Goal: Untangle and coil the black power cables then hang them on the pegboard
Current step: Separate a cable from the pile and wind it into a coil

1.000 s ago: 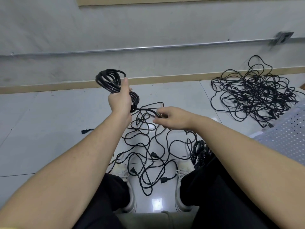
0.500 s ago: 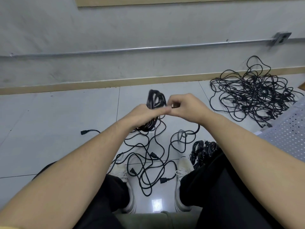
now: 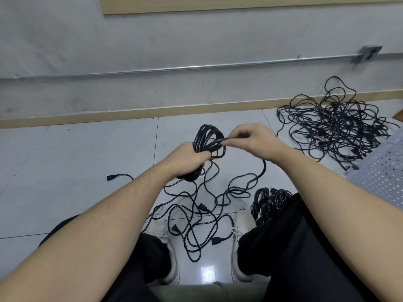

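Observation:
My left hand (image 3: 189, 159) grips a coil of black power cable (image 3: 208, 139) in front of me, the loops standing up above my fist. My right hand (image 3: 254, 140) pinches the free run of the same cable against the top of the coil. From there the cable hangs down to a loose tangle of black cable (image 3: 200, 210) on the floor between my shoes. A big tangled heap of black cables (image 3: 333, 125) lies at the right by the wall. A small coiled bundle (image 3: 267, 199) lies beside my right leg.
A white perforated pegboard (image 3: 383, 177) lies at the right edge. A loose plug end (image 3: 112, 177) lies on the grey tiled floor at the left. A wall with a metal conduit (image 3: 196, 67) runs across the back. My legs and white shoes fill the bottom.
My left hand has brought the coil down from the upper left to the centre. My right hand rose from the floor tangle and now lays the cable across the coil's top.

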Motion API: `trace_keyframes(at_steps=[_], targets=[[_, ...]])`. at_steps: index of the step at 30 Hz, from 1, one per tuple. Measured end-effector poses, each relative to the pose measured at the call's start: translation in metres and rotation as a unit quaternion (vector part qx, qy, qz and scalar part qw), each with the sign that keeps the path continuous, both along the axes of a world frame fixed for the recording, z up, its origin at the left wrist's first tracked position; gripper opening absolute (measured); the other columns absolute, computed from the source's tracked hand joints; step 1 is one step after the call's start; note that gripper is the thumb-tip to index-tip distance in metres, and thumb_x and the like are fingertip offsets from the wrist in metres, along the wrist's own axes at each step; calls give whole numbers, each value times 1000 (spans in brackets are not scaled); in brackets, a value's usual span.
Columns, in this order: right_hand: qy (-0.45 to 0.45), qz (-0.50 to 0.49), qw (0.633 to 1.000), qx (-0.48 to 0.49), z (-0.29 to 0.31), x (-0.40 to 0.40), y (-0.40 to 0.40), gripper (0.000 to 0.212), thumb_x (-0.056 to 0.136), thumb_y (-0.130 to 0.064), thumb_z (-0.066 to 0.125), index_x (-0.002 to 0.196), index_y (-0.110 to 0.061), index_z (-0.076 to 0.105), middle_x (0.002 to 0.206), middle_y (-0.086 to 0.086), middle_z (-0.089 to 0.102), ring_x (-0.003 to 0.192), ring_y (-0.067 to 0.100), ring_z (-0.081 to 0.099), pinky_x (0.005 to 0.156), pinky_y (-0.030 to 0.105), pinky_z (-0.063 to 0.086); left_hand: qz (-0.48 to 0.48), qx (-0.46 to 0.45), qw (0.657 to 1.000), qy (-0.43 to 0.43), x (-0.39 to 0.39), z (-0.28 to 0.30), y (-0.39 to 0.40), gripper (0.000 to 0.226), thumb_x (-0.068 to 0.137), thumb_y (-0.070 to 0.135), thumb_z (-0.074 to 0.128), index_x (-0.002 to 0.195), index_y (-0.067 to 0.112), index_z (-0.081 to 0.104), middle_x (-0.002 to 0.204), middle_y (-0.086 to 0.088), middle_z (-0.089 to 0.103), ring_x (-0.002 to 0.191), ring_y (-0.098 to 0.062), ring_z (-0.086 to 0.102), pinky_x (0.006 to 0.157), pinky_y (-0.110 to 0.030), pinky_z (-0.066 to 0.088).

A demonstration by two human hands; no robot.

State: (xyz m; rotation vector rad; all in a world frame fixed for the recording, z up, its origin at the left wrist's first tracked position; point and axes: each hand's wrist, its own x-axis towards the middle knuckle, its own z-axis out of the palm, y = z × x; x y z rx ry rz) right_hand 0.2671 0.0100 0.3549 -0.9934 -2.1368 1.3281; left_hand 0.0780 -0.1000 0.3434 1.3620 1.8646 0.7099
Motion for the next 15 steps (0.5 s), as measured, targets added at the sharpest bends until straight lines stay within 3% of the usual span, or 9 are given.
trace_keyframes(at_steps=[3,5,7,9,12,15], targets=[[90,-91,992,0,1,-5,0,40,70,-34,92,64,-19,55,75,-6,54,59,6,49,60,25,48,13,18,998,-54,8,4,3,31,90,17,55,59,18,56,53,10,54,52,-10,49,59,-27,38],[114,-126,986,3,-2,-8,3,49,59,-48,92,65,-23,51,98,-5,58,84,5,60,82,29,51,3,35,995,-90,14,7,4,33,89,18,55,56,20,55,54,10,53,51,-10,47,58,-26,37],[110,-133,985,-14,0,-11,0,61,51,-57,88,79,-22,46,118,-6,61,111,4,59,94,30,47,-9,52,992,-115,18,8,3,29,82,28,55,54,22,54,63,3,55,59,-13,50,61,-26,38],[129,-131,980,-70,2,-14,-2,72,52,-53,90,93,-22,39,123,2,65,106,11,63,90,39,51,-22,62,989,-135,19,9,1,25,76,35,53,53,23,55,73,-8,55,73,-20,54,72,-32,40],[174,-85,967,-169,4,-14,-5,64,74,-24,88,119,-24,42,104,11,76,86,27,70,86,54,58,-42,59,986,-150,16,10,-1,24,77,33,52,54,24,53,76,-10,54,71,-20,50,70,-33,38],[194,-64,959,-196,9,-14,-9,56,84,-9,80,129,-26,53,82,10,72,73,26,69,75,46,62,-60,68,981,-171,14,5,-3,32,83,35,55,53,24,54,75,-6,57,69,-18,48,67,-32,37]])
